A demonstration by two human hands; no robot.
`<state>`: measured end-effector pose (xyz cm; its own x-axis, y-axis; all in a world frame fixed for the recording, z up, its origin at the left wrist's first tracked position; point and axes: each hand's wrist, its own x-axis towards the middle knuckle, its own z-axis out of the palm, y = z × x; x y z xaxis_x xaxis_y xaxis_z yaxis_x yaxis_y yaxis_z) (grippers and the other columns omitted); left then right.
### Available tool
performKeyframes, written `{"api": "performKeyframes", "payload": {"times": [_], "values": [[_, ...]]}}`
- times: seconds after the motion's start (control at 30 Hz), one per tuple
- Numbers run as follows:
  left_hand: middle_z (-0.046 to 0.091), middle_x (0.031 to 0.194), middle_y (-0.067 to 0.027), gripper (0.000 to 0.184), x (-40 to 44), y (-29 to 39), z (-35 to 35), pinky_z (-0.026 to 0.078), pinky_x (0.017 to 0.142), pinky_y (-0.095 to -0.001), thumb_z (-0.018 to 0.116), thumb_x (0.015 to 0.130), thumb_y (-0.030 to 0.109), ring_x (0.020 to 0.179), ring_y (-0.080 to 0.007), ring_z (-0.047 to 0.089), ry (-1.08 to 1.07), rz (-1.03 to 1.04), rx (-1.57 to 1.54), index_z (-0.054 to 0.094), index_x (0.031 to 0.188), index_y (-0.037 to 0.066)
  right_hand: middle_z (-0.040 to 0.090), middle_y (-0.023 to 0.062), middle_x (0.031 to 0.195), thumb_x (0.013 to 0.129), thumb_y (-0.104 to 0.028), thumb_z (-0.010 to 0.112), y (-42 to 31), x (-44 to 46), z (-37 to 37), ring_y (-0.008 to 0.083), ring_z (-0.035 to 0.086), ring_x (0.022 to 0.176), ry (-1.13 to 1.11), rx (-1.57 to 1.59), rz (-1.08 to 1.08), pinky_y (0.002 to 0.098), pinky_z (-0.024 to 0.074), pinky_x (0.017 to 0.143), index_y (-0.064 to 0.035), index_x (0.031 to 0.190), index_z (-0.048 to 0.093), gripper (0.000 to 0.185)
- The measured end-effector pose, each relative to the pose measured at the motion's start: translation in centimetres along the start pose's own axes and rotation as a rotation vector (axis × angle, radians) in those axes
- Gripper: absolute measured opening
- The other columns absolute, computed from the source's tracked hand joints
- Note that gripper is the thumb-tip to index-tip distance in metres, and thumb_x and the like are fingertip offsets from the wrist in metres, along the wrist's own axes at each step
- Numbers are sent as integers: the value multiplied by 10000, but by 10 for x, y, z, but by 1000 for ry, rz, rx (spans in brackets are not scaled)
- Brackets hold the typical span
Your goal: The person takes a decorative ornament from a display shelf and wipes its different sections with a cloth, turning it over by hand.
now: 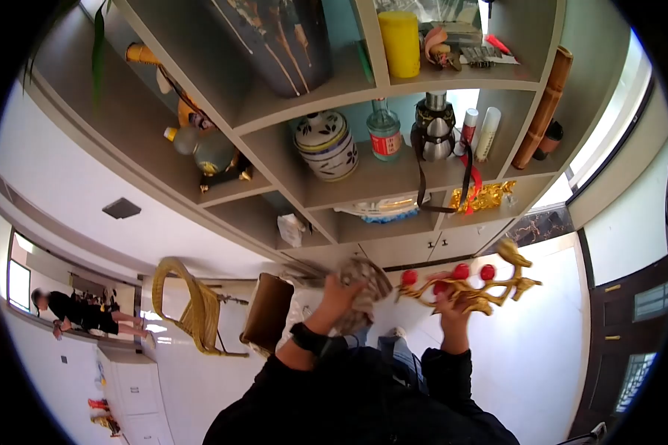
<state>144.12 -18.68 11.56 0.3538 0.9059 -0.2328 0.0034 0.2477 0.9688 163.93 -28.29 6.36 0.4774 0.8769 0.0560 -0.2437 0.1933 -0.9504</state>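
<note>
My left hand (pixel 339 300) grips a crumpled grey-brown cloth (pixel 365 293), slightly blurred, in front of the lower cabinet doors. In my right hand (pixel 453 315) is a gold branch-shaped ornament (pixel 516 276) with several red balls, its fingers wrapped round the underside. A small gap separates the cloth from the ornament's left end. Both hands are held over the floor, below the shelf unit (pixel 423 169).
The shelves hold a patterned lidded jar (pixel 325 144), a glass bottle (pixel 384 132), a yellow cylinder (pixel 398 44) and a gold figurine (pixel 486 196). A cardboard box (pixel 267 311) and a wicker chair (pixel 197 315) stand at left. Another person (pixel 89 314) is far left.
</note>
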Motion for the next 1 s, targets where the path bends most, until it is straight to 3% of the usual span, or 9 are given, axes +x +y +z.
{"api": "performKeyframes", "payload": {"times": [0.07, 0.23, 0.37, 0.57, 0.7, 0.8, 0.83, 0.9, 1.0], "values": [[571, 789, -78, 205, 6, -4, -15, 458, 540, -254, 584, 737, 73, 677, -119, 559, 32, -107, -142, 522, 895, -42, 517, 60, 876, 714, 3, 503, 0, 1, -25, 133, 479, 806, 267, -15, -94, 243, 382, 723, -34, 870, 460, 167], [567, 803, -86, 262, 21, 4, -52, 467, 603, -262, 556, 773, 198, 689, -156, 561, 225, -201, -445, 514, 920, -15, 532, 108, 929, 723, 16, 464, -32, -4, -86, 209, 528, 889, 373, -76, -129, 290, 403, 783, 17, 961, 471, 237], [533, 961, -89, 360, 23, 30, -70, 449, 720, -301, 518, 793, 271, 859, -193, 526, 82, -107, -681, 454, 1037, 15, 533, 120, 938, 737, -27, 449, -32, -21, -104, 224, 531, 899, 504, -144, -126, 310, 406, 796, 25, 976, 468, 245], [466, 1109, -115, 435, 34, 79, -126, 336, 887, -349, 439, 692, -5, 1048, -255, 421, -112, 99, -829, 396, 1124, 11, 519, 116, 969, 752, -36, 441, -15, -29, -76, 233, 520, 916, 511, -74, -37, 317, 400, 808, 22, 1006, 461, 261], [445, 1121, -129, 508, 60, 106, -169, 313, 912, -347, 415, 681, -87, 1067, -253, 407, 13, 272, -531, 339, 1172, 21, 542, 104, 919, 755, -40, 447, -14, -20, -32, 222, 531, 894, 488, -125, -33, 311, 415, 773, 16, 989, 475, 242], [475, 1063, -137, 556, 94, 132, -189, 367, 836, -307, 521, 664, -78, 1019, -224, 446, 209, 647, -66, 315, 1165, 47, 540, 101, 912, 729, -18, 421, -23, -10, 15, 218, 539, 863, 491, -144, -65, 313, 420, 755, 22, 958, 479, 239], [475, 1063, -137, 556, 102, 140, -195, 367, 836, -307, 521, 664, -78, 1019, -224, 446, 194, 657, -71, 315, 1165, 47, 540, 110, 891, 704, -3, 398, -26, -8, 29, 221, 543, 846, 400, -144, -78, 307, 423, 748, 22, 945, 470, 253], [509, 1000, -172, 594, 116, 154, -197, 408, 759, -310, 605, 639, 14, 944, -253, 504, 504, 568, 590, 308, 1153, 40, 540, 120, 871, 678, 12, 376, -35, -5, 61, 223, 546, 828, 325, -145, -105, 301, 426, 741, 21, 933, 461, 268], [522, 920, -229, 597, 141, 159, -197, 434, 692, -353, 632, 568, 33, 848, -330, 533, 452, 609, 690, 375, 1106, 54, 554, 105, 785, 600, -26, 365, -48, 0, 115, 182, 536, 728, 208, -146, -54, 260, 413, 669, 23, 866, 481, 294]]}}
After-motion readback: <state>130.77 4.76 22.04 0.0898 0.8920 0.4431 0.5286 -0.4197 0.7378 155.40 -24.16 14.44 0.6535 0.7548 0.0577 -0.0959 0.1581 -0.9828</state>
